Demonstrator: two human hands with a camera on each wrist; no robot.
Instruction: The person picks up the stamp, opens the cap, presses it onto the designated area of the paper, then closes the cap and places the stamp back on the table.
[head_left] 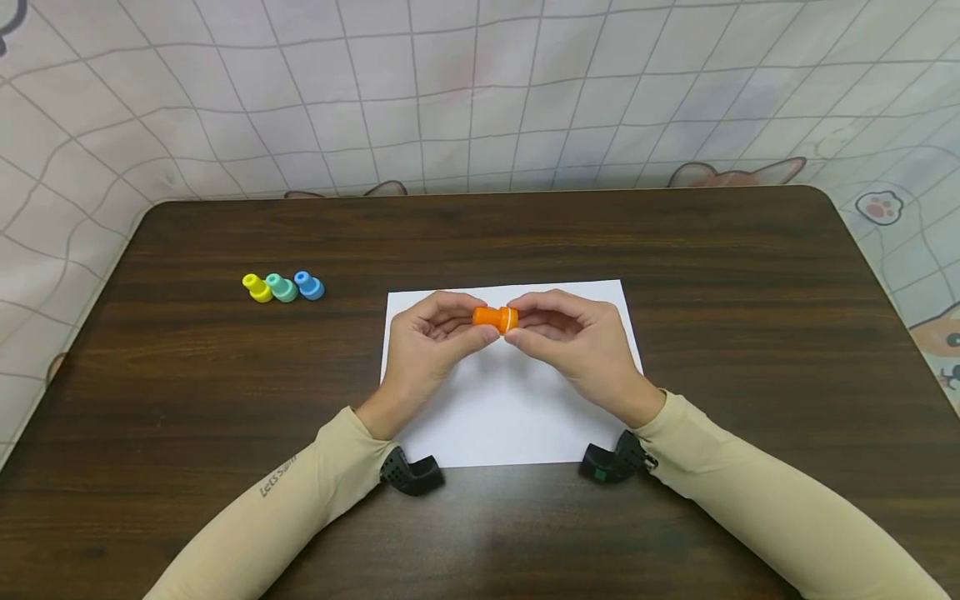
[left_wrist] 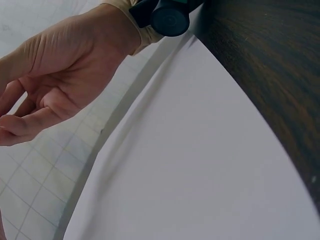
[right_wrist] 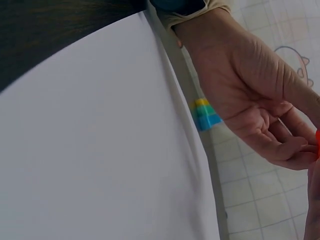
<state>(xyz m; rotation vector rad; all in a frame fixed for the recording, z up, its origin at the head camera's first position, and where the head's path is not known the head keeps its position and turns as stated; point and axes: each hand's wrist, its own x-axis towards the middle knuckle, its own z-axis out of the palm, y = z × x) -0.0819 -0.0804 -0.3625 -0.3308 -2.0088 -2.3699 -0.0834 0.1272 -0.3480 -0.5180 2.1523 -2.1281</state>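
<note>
Orange stamper (head_left: 495,318): small rigid plastic piece, likely light and slick, pinched endwise between left hand (head_left: 427,340) fingers and right hand (head_left: 576,337) fingers above the paper sheet (head_left: 510,417); best gripped at both ends.

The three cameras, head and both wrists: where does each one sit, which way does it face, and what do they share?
Head: above, looking forward and down at the dark table; both sleeved forearms show, left hand and right hand gripping an orange stamp over the white paper.
Left wrist: under the left wrist, low over the paper, facing the left hand's palm.
Right wrist: under the right wrist, facing the right hand's curled fingers.
Shared: right wrist and head both show the yellow, green and blue stamps.
</note>
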